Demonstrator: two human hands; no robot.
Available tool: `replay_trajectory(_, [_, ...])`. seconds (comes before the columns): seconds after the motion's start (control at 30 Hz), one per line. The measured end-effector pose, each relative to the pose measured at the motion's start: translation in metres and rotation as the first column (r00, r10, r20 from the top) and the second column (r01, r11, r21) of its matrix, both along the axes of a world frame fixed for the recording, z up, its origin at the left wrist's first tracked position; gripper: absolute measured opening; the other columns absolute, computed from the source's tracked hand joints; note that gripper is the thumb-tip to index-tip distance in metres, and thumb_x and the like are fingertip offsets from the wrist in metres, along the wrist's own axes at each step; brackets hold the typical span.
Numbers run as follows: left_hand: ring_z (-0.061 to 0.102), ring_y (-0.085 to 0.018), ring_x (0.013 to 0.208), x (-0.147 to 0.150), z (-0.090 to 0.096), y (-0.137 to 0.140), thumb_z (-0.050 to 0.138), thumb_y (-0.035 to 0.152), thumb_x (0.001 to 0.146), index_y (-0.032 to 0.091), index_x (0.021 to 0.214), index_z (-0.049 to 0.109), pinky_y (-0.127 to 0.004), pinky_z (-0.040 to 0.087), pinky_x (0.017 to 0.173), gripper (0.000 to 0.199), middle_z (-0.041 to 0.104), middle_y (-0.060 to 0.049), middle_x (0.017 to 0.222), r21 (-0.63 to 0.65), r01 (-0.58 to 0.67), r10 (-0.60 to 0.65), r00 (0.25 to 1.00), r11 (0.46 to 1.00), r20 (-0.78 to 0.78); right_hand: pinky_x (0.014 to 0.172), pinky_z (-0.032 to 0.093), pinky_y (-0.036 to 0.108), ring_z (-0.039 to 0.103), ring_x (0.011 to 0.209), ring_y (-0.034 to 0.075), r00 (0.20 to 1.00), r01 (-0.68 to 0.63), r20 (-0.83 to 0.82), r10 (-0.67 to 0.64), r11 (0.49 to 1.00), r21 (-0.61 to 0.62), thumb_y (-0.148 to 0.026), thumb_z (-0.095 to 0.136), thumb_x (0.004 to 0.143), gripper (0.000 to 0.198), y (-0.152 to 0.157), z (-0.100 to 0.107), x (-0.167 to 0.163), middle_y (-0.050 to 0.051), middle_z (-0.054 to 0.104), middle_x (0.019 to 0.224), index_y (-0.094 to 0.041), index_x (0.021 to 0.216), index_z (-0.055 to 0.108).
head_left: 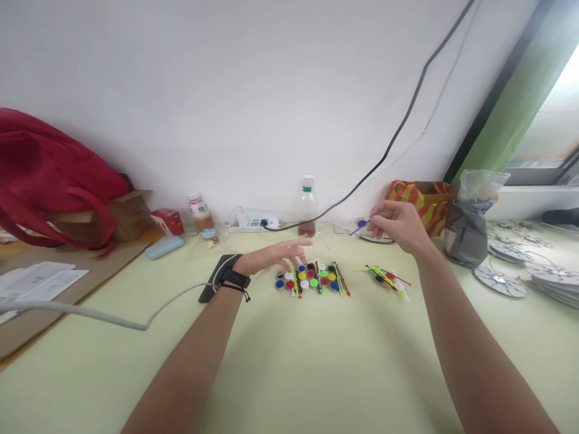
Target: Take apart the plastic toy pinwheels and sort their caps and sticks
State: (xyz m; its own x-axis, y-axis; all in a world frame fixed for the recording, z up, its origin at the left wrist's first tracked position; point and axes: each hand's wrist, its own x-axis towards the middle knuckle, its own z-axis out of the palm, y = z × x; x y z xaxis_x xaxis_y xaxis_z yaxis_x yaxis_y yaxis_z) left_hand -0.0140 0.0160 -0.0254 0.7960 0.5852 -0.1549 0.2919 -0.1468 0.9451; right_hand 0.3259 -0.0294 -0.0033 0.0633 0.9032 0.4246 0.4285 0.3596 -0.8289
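Observation:
My right hand [398, 224] is raised above the table, its fingers pinched on a small blue plastic piece [360, 225] with a round disc and a thin stem pointing down-left. My left hand [274, 253] reaches over the left end of a block of small round colored discs [313, 283], its fingers stretched out and slightly blurred. Whether its fingertips touch the discs I cannot tell. Thin colored plastic sticks [341, 279] lie between the rows of discs. To the right rests a loose pile of similar sticks and discs [388, 279] in green, red, yellow, black and white.
A black phone [217, 277] lies under my left wrist, with a grey cable [181, 294] crossing it. Against the wall stand a bottle [307, 208], a power strip [252, 221] and a jar [199, 211]. Grey discs [500, 281] are stacked at the right beside a grey bag [467, 232].

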Motion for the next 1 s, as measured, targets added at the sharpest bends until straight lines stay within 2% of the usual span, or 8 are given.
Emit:
replay_trajectory(0.1, [0.063, -0.024, 0.103, 0.001, 0.002, -0.002, 0.059, 0.056, 0.093, 0.028, 0.144, 0.053, -0.035, 0.051, 0.084, 0.059, 0.065, -0.011, 0.116, -0.041, 0.028, -0.027, 0.999, 0.999, 0.034, 0.051, 0.054, 0.029, 0.066, 0.054, 0.018, 0.985, -0.126, -0.110, 0.132, 0.990, 0.060, -0.026, 0.069, 0.074, 0.010, -0.008, 0.011, -0.019, 0.005, 0.072, 0.067, -0.019, 0.080, 0.065])
replay_trajectory(0.2, [0.062, -0.021, 0.096, 0.004, 0.004, -0.005, 0.061, 0.054, 0.092, 0.029, 0.142, 0.054, -0.034, 0.050, 0.083, 0.057, 0.064, -0.008, 0.112, -0.070, 0.055, -0.051, 0.996, 0.996, 0.069, 0.050, 0.054, 0.029, 0.066, 0.054, 0.017, 0.959, -0.228, -0.159, 0.236, 0.971, 0.070, -0.024, 0.068, 0.073, 0.008, -0.011, 0.015, -0.035, 0.004, 0.072, 0.067, -0.019, 0.080, 0.066])
replay_trajectory(0.37, [0.061, -0.023, 0.098, 0.010, 0.008, -0.012, 0.061, 0.053, 0.092, 0.028, 0.143, 0.055, -0.037, 0.048, 0.088, 0.056, 0.066, -0.008, 0.113, -0.086, 0.102, -0.093, 0.990, 0.991, 0.105, 0.049, 0.052, 0.029, 0.064, 0.051, 0.016, 0.902, -0.396, -0.177, 0.394, 0.918, 0.026, -0.022, 0.067, 0.074, 0.005, -0.013, 0.015, -0.050, 0.003, 0.072, 0.066, -0.020, 0.079, 0.066])
replay_trajectory(0.5, [0.061, -0.024, 0.102, 0.012, 0.008, -0.014, 0.061, 0.054, 0.091, 0.027, 0.143, 0.054, -0.038, 0.047, 0.090, 0.059, 0.066, -0.009, 0.114, -0.100, 0.096, -0.083, 0.988, 0.990, 0.130, 0.049, 0.052, 0.030, 0.063, 0.052, 0.016, 0.857, -0.493, -0.184, 0.482, 0.870, -0.018, -0.023, 0.071, 0.074, 0.008, -0.014, 0.015, -0.051, 0.003, 0.072, 0.067, -0.020, 0.079, 0.067])
replay_trajectory(0.63, [0.062, -0.024, 0.097, 0.011, 0.007, -0.013, 0.063, 0.054, 0.090, 0.028, 0.143, 0.055, -0.037, 0.048, 0.088, 0.060, 0.067, -0.009, 0.112, -0.117, 0.102, -0.085, 0.986, 0.988, 0.147, 0.051, 0.053, 0.030, 0.063, 0.054, 0.016, 0.854, -0.511, -0.155, 0.497, 0.857, -0.061, -0.027, 0.074, 0.075, 0.010, -0.017, 0.018, -0.048, 0.004, 0.072, 0.068, -0.020, 0.079, 0.068])
replay_trajectory(0.83, [0.063, -0.026, 0.100, 0.013, 0.010, -0.018, 0.066, 0.050, 0.087, 0.028, 0.141, 0.058, -0.040, 0.047, 0.091, 0.059, 0.069, -0.009, 0.109, -0.145, 0.098, -0.069, 0.979, 0.985, 0.194, 0.060, 0.055, 0.028, 0.066, 0.062, 0.016, 0.864, -0.490, 0.030, 0.502, 0.853, -0.177, -0.027, 0.072, 0.079, 0.011, -0.016, 0.016, -0.055, 0.001, 0.069, 0.067, -0.019, 0.086, 0.072])
replay_trajectory(0.9, [0.063, -0.025, 0.102, 0.014, 0.010, -0.017, 0.067, 0.050, 0.087, 0.029, 0.141, 0.058, -0.040, 0.047, 0.091, 0.059, 0.068, -0.009, 0.112, -0.135, 0.100, -0.071, 0.977, 0.986, 0.201, 0.061, 0.055, 0.028, 0.067, 0.064, 0.016, 0.869, -0.462, 0.095, 0.487, 0.864, -0.203, -0.030, 0.073, 0.080, 0.015, -0.012, 0.013, -0.057, 0.001, 0.069, 0.069, -0.019, 0.092, 0.073])
replay_trajectory(1.0, [0.061, -0.025, 0.109, 0.014, 0.007, -0.014, 0.067, 0.050, 0.087, 0.031, 0.140, 0.059, -0.039, 0.048, 0.091, 0.056, 0.063, -0.009, 0.125, -0.100, 0.071, -0.051, 0.981, 0.993, 0.187, 0.059, 0.054, 0.029, 0.067, 0.064, 0.017, 0.895, -0.376, 0.176, 0.409, 0.906, -0.194, -0.039, 0.071, 0.085, 0.022, -0.009, 0.009, -0.056, 0.002, 0.070, 0.073, -0.021, 0.098, 0.074])
